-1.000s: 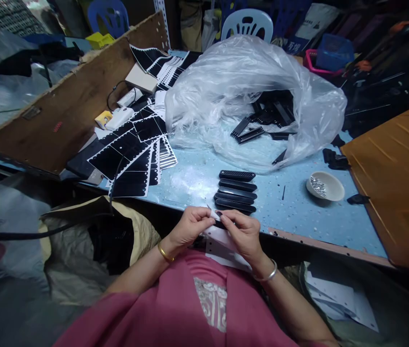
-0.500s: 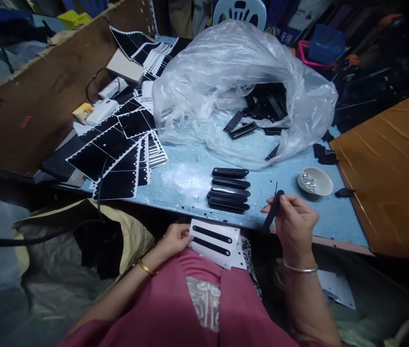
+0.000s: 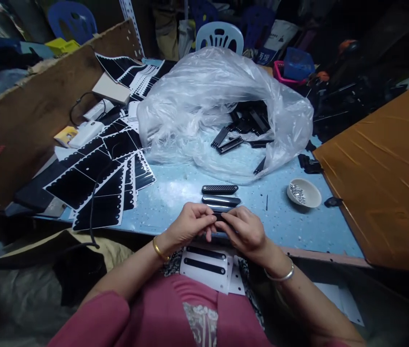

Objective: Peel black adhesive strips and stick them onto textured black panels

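Observation:
My left hand (image 3: 191, 224) and my right hand (image 3: 245, 230) meet at the table's front edge, fingertips pinched close together. Between them is a slim black bar (image 3: 219, 217), mostly covered by the fingers. Just beyond lie more bars: a textured black bar (image 3: 220, 189) with a small round spot at each end, and a glossy black bar (image 3: 221, 200). Others in that row are hidden behind my hands. On my lap, below the hands, rests a white sheet (image 3: 200, 279) bearing two long black strips (image 3: 204, 266) with rounded ends.
A clear plastic bag (image 3: 193, 91) holds several black parts (image 3: 250, 118). On the right are a white bowl (image 3: 313, 195) of small shiny pieces, a thin dark pin (image 3: 266, 202) and a brown panel (image 3: 381, 183). Black die-cut sheets (image 3: 98, 205) spread across the left, near a cable (image 3: 91, 212).
My left hand has left the lap sheet and moved up and right. The right hand has brought the black bar leftward, and both hands now meet over it. The view has shifted slightly.

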Tool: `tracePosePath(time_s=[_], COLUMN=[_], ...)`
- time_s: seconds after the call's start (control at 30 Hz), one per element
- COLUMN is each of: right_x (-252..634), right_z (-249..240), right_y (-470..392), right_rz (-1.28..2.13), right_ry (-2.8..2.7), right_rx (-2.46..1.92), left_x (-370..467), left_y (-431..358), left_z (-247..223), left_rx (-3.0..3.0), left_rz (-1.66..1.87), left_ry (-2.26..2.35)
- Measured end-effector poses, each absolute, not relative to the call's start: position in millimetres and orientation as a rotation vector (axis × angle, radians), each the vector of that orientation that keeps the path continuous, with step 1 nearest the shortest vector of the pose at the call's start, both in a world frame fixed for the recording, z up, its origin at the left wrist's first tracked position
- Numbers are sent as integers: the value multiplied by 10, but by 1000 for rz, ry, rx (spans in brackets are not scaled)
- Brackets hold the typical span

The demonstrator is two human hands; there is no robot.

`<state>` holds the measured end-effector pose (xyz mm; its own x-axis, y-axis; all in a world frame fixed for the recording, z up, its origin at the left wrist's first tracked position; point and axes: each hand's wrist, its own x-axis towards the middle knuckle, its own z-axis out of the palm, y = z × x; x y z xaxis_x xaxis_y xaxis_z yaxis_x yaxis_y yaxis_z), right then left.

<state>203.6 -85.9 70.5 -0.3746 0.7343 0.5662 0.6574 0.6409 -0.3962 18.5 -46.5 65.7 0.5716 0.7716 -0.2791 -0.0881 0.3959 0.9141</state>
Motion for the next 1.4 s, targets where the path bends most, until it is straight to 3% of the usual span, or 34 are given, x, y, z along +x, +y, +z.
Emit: tracePosePath(time_s=[0.47, 0.83, 1.07, 1.4], right_x=[2558, 2630, 2595, 2414], right_z=[455, 486, -11, 2], right_y=[-653, -475, -200, -493], right_rz=[307, 202, 288, 588], right_ry=[-2019, -1798, -1777, -1782], right_rx=[-1195, -1240, -1252, -1371], left_x=[206, 16, 102, 17], left_y=[-44, 109, 216, 92], left_z=[443, 293, -191, -61], left_rx=[932, 1709, 1947, 2067], left_rz=[611, 853, 808, 623], left_ry=[897, 1467, 1402, 1330])
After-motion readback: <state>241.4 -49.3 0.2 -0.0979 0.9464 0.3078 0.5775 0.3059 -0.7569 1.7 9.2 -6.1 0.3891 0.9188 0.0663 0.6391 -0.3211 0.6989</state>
